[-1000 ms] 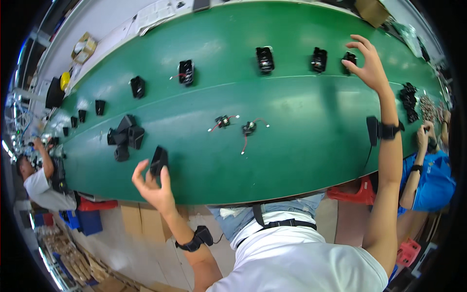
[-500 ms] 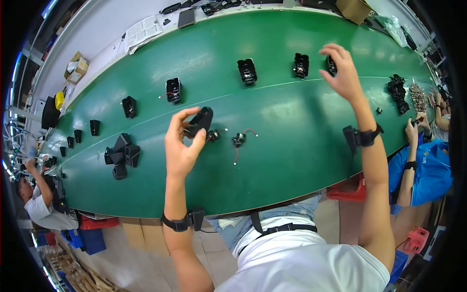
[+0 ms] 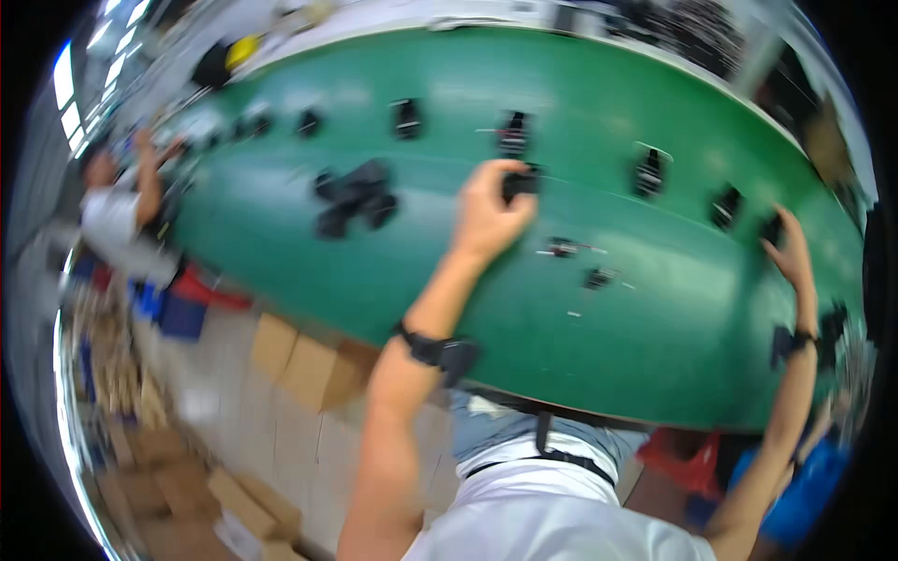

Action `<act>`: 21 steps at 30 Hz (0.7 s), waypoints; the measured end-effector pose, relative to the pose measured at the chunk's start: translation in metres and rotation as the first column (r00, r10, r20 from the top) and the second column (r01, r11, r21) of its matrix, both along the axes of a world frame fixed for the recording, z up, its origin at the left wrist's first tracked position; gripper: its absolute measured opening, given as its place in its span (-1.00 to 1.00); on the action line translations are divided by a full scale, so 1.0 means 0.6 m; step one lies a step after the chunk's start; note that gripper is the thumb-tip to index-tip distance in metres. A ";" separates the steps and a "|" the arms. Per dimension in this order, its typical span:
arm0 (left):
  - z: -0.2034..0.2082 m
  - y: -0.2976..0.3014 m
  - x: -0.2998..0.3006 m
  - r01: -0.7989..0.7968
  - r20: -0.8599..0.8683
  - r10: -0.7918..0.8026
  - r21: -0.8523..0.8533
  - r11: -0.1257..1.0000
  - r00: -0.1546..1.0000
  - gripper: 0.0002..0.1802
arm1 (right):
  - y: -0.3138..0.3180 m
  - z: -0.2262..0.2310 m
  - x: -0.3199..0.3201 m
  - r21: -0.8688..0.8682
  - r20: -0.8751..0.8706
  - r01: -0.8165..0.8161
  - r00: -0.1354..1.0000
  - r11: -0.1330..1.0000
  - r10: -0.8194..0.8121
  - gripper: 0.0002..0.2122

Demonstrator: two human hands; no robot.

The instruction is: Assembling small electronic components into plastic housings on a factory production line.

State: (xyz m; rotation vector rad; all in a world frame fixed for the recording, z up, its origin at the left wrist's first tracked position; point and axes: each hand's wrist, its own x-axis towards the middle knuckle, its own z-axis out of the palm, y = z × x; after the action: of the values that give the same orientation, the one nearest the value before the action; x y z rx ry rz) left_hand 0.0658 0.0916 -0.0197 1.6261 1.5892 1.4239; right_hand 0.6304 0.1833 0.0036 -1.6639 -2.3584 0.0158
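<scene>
The whole picture is smeared by motion. My left hand (image 3: 488,213) grips a black plastic housing (image 3: 521,183) between thumb and fingers, over the middle of the green table. At the far right, my right hand (image 3: 793,251) has its thumb and fingers around another black housing (image 3: 772,230), which stands at the end of a row. Closest to that hand in the row is a further black housing (image 3: 726,208). Between my hands lie two small wired parts, one (image 3: 562,248) nearer my left hand and the other (image 3: 600,278) nearer me.
A spaced row of black housings, among them one (image 3: 650,174) and another (image 3: 407,120), runs along the green table (image 3: 449,309). A pile of black shells (image 3: 360,196) lies left of my left hand. A co-worker (image 3: 122,206) is at the left end. Cardboard boxes (image 3: 304,365) stand on the floor.
The view has swung left, so the table's things appear farther right. My right hand has closed from an open pose around the end housing. My left hand still holds its housing.
</scene>
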 end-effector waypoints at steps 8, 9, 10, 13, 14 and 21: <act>-0.023 0.000 0.010 0.009 -0.028 -0.004 0.167 0.986 1.000 -0.61 | 0.039 -0.029 0.132 -0.049 -0.047 -0.020 0.999 0.999 0.018 -0.30; -0.026 0.001 0.011 0.006 -0.042 0.002 0.169 0.986 0.999 -0.61 | 0.040 -0.028 0.122 0.116 -0.006 -0.033 0.999 0.993 0.034 -0.31; -0.025 0.001 0.014 0.006 -0.035 0.000 0.167 0.986 0.999 -0.61 | 0.035 -0.022 0.110 0.279 0.037 -0.042 0.999 0.960 0.033 -0.31; -0.014 -0.006 0.015 0.017 -0.020 -0.014 0.155 0.988 1.000 -0.60 | -0.032 0.026 -0.106 0.180 -0.307 0.018 0.951 0.984 0.039 -0.34; -0.011 -0.006 0.020 0.060 -0.002 -0.061 0.145 0.988 0.998 -0.60 | -0.077 0.055 -0.196 0.059 -0.307 -0.065 0.948 0.996 0.080 -0.34; -0.022 -0.006 0.025 0.109 -0.017 -0.108 0.191 0.976 0.994 -0.59 | -0.217 0.055 -0.526 -0.122 -0.210 -0.486 0.865 0.866 0.456 -0.30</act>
State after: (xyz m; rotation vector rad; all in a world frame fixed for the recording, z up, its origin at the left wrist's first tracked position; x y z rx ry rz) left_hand 0.0809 0.0882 -0.0329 1.7978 1.3790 1.5554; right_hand 0.3149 0.0533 0.0368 -1.0444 -2.6180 0.4492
